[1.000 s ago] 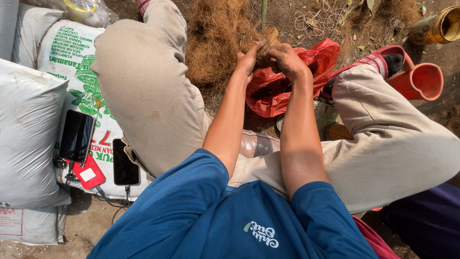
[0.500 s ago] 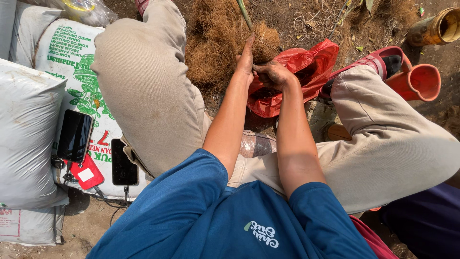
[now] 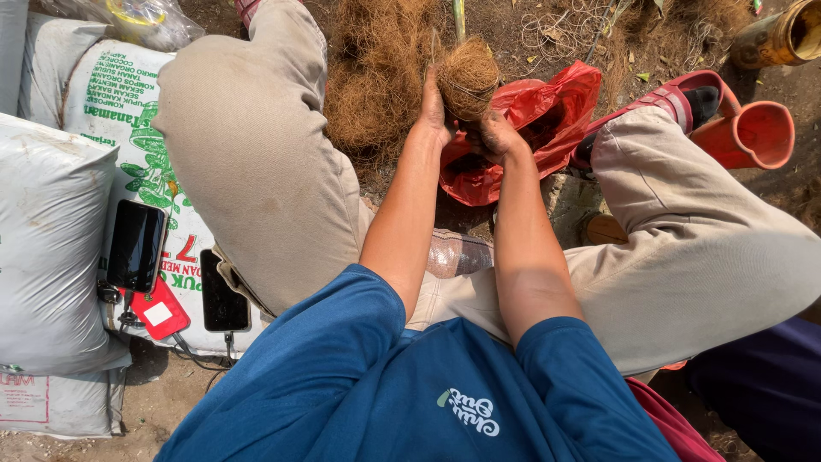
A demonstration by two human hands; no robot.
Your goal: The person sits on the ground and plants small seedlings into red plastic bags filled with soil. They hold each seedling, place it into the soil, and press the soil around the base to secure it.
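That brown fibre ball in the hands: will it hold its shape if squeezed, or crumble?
The fibre ball looks springy and probably light, like the loose fibre pile beside it. Stray strands stick out, so it may shed when squeezed. The left hand and right hand cup it from below, suggesting it needs support.

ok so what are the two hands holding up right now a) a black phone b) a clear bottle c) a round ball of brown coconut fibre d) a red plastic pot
c: the left hand and right hand cup a ball of brown fibre over the red plastic bag; the red pot sits apart on the ground.
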